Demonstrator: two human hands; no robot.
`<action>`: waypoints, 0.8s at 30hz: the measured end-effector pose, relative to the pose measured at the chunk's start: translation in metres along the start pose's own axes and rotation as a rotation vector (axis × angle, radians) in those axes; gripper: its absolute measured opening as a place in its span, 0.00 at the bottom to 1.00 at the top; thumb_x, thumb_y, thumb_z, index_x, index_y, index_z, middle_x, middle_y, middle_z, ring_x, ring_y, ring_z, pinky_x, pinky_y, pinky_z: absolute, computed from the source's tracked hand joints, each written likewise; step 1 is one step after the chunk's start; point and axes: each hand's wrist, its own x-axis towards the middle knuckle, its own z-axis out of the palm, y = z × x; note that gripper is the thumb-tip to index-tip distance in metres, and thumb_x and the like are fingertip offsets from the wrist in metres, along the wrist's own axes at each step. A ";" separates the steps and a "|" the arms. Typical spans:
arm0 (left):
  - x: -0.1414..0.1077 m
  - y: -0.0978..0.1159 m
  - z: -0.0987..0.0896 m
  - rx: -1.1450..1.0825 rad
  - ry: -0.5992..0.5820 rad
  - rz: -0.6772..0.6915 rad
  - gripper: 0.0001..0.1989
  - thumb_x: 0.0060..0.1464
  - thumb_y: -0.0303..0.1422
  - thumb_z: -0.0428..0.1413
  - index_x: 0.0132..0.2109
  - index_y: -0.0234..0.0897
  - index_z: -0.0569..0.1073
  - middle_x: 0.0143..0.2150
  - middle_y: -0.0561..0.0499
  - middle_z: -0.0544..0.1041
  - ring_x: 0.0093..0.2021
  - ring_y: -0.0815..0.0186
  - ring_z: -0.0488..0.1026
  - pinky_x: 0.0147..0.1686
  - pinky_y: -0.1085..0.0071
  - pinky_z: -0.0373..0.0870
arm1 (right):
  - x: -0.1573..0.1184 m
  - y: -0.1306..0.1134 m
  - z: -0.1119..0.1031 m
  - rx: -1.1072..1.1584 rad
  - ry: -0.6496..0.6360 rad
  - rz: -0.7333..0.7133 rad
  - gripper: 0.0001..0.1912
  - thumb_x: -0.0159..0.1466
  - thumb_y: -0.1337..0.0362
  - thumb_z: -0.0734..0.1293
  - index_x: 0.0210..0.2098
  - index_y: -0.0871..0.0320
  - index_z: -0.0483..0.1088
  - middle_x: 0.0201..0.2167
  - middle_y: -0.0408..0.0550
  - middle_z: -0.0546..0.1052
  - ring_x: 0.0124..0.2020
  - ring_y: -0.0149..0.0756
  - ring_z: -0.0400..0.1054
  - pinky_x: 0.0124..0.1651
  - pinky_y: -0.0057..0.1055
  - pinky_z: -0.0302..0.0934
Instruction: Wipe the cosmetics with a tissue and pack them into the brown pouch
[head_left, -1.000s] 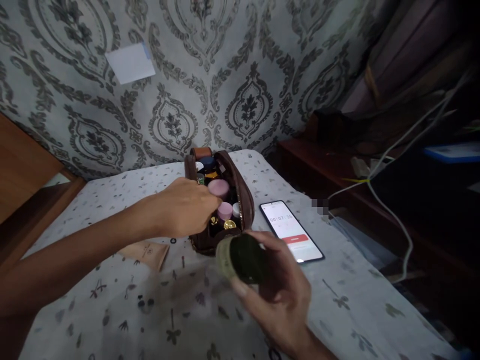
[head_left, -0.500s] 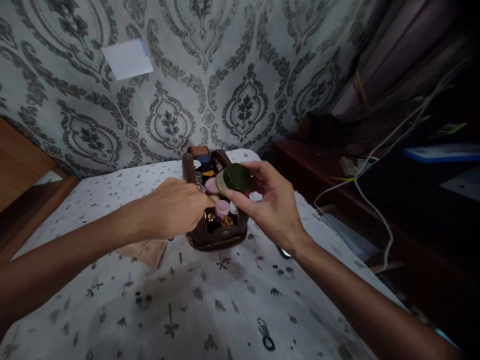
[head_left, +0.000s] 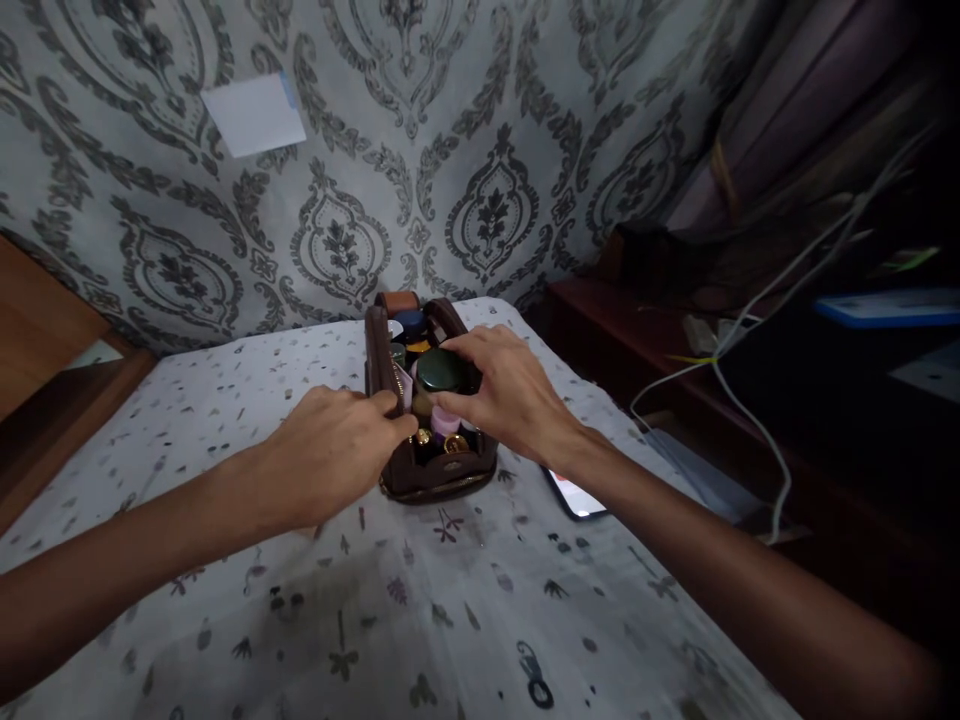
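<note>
The green-lidded jar [head_left: 441, 371] is inside the open brown bag [head_left: 439, 474], its glossy lid facing up among other small containers. The right hand [head_left: 514, 390] grasps it, thumb on the near side and fingers over the far side. The left hand [head_left: 345, 445] pinches the bag's left edge by the zipper. In front of the jar are a pink cap [head_left: 445, 418] and a gold cap [head_left: 455, 444]; toward the back lies a dark blue lid [head_left: 410, 323].

The bag stands on a white cloth [head_left: 450, 620] printed with small leaves, sprigs and dots, lightly creased and shadowed toward the near side; whether a bed or a table lies beneath, I cannot tell. A phone [head_left: 576, 497] with a lit screen rests on the cloth to the right, partly hidden by the right forearm.

Behind, the wall [head_left: 491, 215] carries a grey and white damask pattern of medallions and leafy scrolls, with a white paper [head_left: 255, 114] on it at upper left. Brown wooden furniture [head_left: 45, 330] borders the cloth on the left. On the right is a dark red ledge [head_left: 600, 315], with white cables [head_left: 780, 470] looping down past it and a purplish fabric [head_left: 795, 110] gathered by a band above. The far right corner is too dark to read.
</note>
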 end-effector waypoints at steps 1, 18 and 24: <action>-0.001 0.000 0.001 0.003 0.004 0.002 0.20 0.55 0.21 0.53 0.52 0.43 0.75 0.38 0.50 0.77 0.27 0.65 0.73 0.21 0.71 0.53 | 0.002 -0.001 0.001 -0.029 -0.015 -0.005 0.16 0.54 0.65 0.71 0.42 0.59 0.77 0.40 0.52 0.78 0.45 0.50 0.67 0.48 0.43 0.59; -0.006 -0.004 0.022 -0.082 0.240 0.033 0.21 0.54 0.22 0.53 0.54 0.45 0.72 0.38 0.51 0.74 0.28 0.66 0.72 0.20 0.69 0.49 | 0.047 0.033 -0.014 0.271 0.220 0.131 0.22 0.53 0.56 0.75 0.45 0.58 0.79 0.41 0.50 0.82 0.43 0.46 0.75 0.49 0.41 0.66; -0.007 -0.004 0.022 -0.103 0.229 0.041 0.22 0.53 0.21 0.54 0.54 0.44 0.72 0.40 0.50 0.75 0.29 0.66 0.74 0.21 0.70 0.57 | 0.069 0.023 -0.003 -0.053 0.086 0.094 0.19 0.56 0.56 0.74 0.45 0.58 0.79 0.44 0.51 0.82 0.47 0.49 0.73 0.50 0.41 0.64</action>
